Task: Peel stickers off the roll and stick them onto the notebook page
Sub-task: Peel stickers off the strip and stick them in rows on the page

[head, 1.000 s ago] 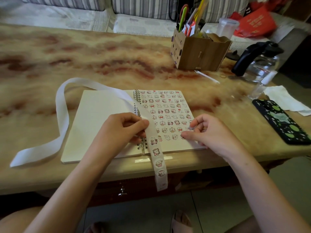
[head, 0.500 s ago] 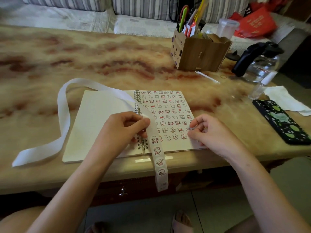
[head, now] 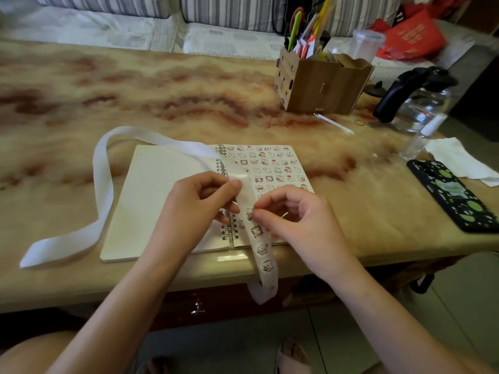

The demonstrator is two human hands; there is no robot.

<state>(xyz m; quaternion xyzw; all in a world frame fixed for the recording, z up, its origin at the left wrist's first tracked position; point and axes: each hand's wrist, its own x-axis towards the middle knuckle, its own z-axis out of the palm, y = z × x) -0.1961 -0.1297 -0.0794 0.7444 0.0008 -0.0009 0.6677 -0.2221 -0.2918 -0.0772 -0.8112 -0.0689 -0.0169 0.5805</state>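
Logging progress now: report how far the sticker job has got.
Done: sticker rows cover most of the notebook's right page. In hand: left hand holds the strip, right hand pinches its next sticker. Left: more stickers on the strip's hanging end.

- From the open white spiral-bound notebook [head: 151,201], the beige, red-veined marble-look tabletop [head: 135,90] lies bare from 10 to 12 o'clock.
- A long white paper strip [head: 101,184] loops round 9 to 11 o'clock.
- A brown wooden pen box [head: 321,85] stands at 1 o'clock, and a glass kettle with black handle [head: 415,103] at 2.
- At 3 o'clock there is bare tabletop, then a black phone with green spots [head: 453,195] and a white tissue [head: 456,157].
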